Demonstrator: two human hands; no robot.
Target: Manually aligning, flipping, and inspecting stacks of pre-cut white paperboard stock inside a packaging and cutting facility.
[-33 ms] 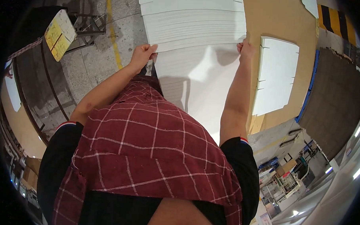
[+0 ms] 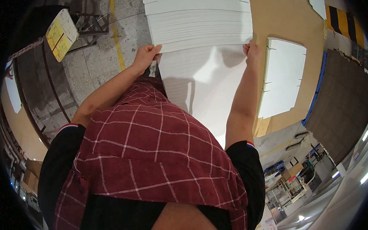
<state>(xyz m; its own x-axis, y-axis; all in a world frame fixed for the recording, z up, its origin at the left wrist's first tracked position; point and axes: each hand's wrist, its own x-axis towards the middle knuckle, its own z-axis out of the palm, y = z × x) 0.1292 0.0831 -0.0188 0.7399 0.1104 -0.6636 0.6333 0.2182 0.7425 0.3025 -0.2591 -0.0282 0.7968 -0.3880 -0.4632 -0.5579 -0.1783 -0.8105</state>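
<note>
Gripping opposite edges of a large white sheet (image 2: 201, 81), both hands were closed on it with arms stretched forward. Left hand (image 2: 144, 57) pinched the sheet's left corner, fingers curled over the edge; right hand (image 2: 251, 49) clamped the right edge, fist tight. Sheet lay on top of a stack of white sheets (image 2: 197, 20), whose layered edges showed just beyond the hands; the stack ran away from the person toward the top of the view. Sheet hung down toward the body, its near part hidden behind a red checked cloth (image 2: 150, 154) worn over a black shirt. Grey concrete floor (image 2: 92, 67) with a yellow line (image 2: 116, 35) lay to the left. A yellow-and-white box (image 2: 62, 33) sat on a dark metal frame beside it. To the right, a smaller pile of notched white boards (image 2: 282, 78) rested on a tan surface (image 2: 276, 17), well apart from the right hand.
</note>
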